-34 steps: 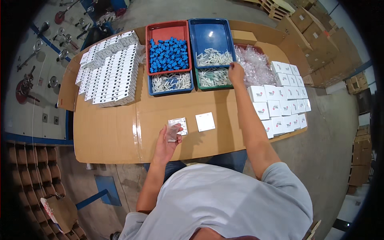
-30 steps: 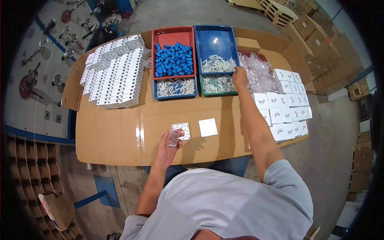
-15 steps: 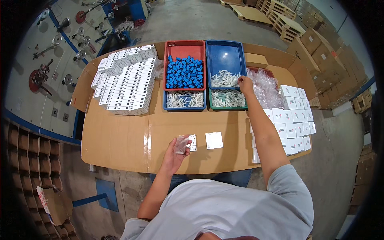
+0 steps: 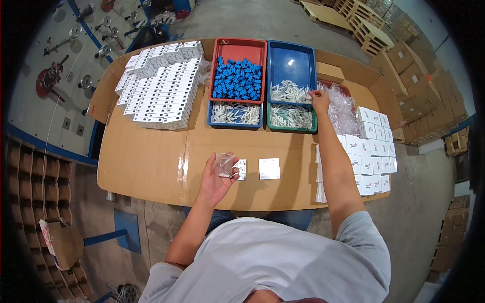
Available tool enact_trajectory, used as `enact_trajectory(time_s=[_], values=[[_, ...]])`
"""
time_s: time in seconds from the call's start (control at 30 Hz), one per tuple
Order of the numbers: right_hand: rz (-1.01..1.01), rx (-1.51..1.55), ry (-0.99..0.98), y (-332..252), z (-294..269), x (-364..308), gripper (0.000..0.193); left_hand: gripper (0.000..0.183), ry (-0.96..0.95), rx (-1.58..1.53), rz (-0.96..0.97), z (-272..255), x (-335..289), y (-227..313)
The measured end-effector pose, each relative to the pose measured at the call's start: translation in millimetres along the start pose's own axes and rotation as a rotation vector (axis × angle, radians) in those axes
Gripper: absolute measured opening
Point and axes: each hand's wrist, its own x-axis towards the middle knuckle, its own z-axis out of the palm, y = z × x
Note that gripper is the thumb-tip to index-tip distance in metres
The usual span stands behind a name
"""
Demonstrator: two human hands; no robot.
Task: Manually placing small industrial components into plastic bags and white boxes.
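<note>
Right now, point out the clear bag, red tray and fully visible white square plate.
Clear bag (image 4: 224,163), head view: middle of its film.
Red tray (image 4: 239,49), head view: bare floor, far end.
White square plate (image 4: 269,168), head view: middle of its face.

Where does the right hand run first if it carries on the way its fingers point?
Probably into the white pieces in the upper blue tray, just left of the right hand; depth at the rim is unclear.
</note>
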Motion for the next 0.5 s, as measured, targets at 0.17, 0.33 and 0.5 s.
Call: enact_trajectory(time_s=[0.17, 0.33, 0.5], values=[[0.043, 0.434, 0.006, -14, -8, -4, 0.016, 0.054, 0.024, -0.040, 0.001, -4, 6, -4], [0.015, 0.572, -0.353, -137, -1, -128, 0.023, 0.052, -0.020, 0.042, 0.048, 3, 10, 2], [-0.034, 0.670, -0.679, -209, -9, -239, 0.018, 0.050, -0.024, 0.171, 0.067, 6, 13, -3]])
